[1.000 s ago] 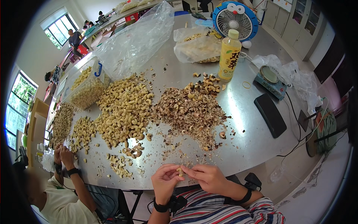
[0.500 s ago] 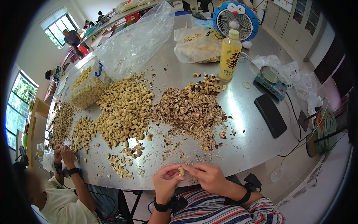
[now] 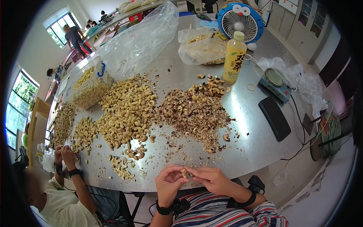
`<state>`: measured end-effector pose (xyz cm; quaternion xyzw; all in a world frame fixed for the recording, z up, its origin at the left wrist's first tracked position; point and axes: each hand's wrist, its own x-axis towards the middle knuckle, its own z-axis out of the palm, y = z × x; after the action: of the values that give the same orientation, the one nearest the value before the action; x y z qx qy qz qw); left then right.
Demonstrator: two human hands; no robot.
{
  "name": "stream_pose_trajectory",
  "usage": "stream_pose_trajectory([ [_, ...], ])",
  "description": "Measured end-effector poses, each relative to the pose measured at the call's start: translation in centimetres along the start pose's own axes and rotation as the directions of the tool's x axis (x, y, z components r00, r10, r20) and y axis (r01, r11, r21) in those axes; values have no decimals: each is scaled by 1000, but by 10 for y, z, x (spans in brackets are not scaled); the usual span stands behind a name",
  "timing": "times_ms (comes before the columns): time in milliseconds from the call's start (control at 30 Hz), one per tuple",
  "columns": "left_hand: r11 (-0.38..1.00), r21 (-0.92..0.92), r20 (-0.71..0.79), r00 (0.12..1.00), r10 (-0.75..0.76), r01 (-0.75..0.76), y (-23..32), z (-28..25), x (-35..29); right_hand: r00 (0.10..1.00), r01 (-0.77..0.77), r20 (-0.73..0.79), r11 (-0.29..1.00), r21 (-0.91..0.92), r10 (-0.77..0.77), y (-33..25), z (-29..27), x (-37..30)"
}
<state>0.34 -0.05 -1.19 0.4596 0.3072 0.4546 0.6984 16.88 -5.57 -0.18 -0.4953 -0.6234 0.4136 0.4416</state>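
At the table's near edge, my left hand (image 3: 169, 182) pinches a single cashew nut (image 3: 184, 173) between thumb and fingers. The fingertips of my right hand (image 3: 212, 181) close on the same nut from the right, partly covering it. Ahead of my hands spreads a heap of brown skin flakes (image 3: 191, 113), with several darker cashews (image 3: 211, 86) at its far end. Left of it lies a large pile of pale cashews (image 3: 126, 109). A smaller cluster of cashews (image 3: 121, 167) sits nearer to me.
Beyond the heaps stand a lidded plastic tub of nuts (image 3: 90, 89), a clear plastic bag (image 3: 140, 41), a yellow drink bottle (image 3: 234, 58) and a blue fan (image 3: 240, 23). A black phone (image 3: 274, 118) lies right. A co-worker's hands (image 3: 65, 157) are at the left edge.
My right fingers have shifted slightly over the cashew, and the nut has turned a little between my hands. In the background, a standing person has straightened up and turned.
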Motion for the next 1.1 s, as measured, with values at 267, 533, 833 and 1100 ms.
stream_pose_trajectory([
  [267,998,25,11,998,-63,62,3,-4,2,993,68,-93,998,-16,-69,1,3,3],
  [533,996,30,98,992,-83,81,2,-12,2,997,-72,-7,997,0,72,-5,-2,2],
  [833,988,137,119,989,-87,70,3,-9,1,998,-63,6,995,-73,64,-5,-6,2],
  [1100,978,202,110,990,-83,59,7,-7,2,1000,8,-16,997,-82,-9,-3,-5,2],
])
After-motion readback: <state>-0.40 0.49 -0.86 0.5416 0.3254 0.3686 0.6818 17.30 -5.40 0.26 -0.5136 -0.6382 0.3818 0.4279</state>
